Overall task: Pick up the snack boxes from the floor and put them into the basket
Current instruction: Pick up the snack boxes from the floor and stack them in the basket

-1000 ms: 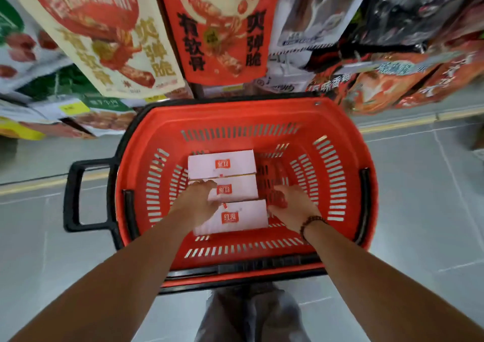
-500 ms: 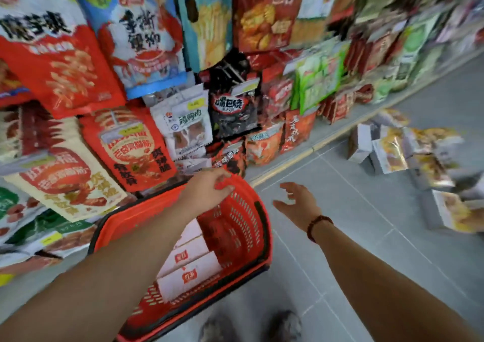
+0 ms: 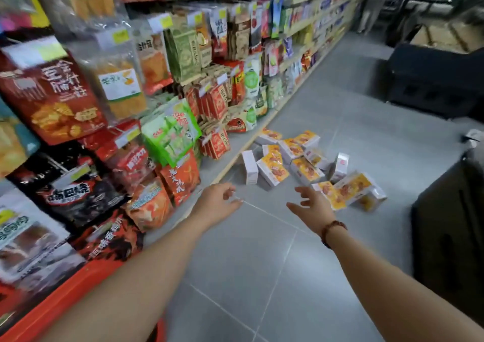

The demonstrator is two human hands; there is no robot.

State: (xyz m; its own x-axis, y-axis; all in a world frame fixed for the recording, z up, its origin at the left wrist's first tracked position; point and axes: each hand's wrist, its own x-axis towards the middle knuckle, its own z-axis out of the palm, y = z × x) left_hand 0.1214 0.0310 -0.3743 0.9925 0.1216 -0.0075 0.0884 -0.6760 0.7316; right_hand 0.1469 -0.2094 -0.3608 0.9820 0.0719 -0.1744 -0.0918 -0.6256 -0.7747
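Head view: two empty grips held out toward snack boxes [image 3: 273, 167] scattered on the floor [image 3: 262, 263].

The basket [image 3: 65, 297] shows only as an orange-red rim behind and below the left grip [image 3: 217, 203], cut off by the frame edge and covered by the forearm, so its contents cannot be seen. The left grip's fingers are loosely spread and hold nothing. The right grip [image 3: 311, 208], with a bead bracelet [image 3: 334, 228] at the wrist, is spread wide and also holds nothing. The boxes lie in a jumble ahead of both grips, the nearest just past the right fingertips, but whether they touch is unclear. Blurred snack bags crowd the shelf [image 3: 170, 132] left of the left grip. Dark shapes [image 3: 445, 237] right of the right grip are hard to make out.
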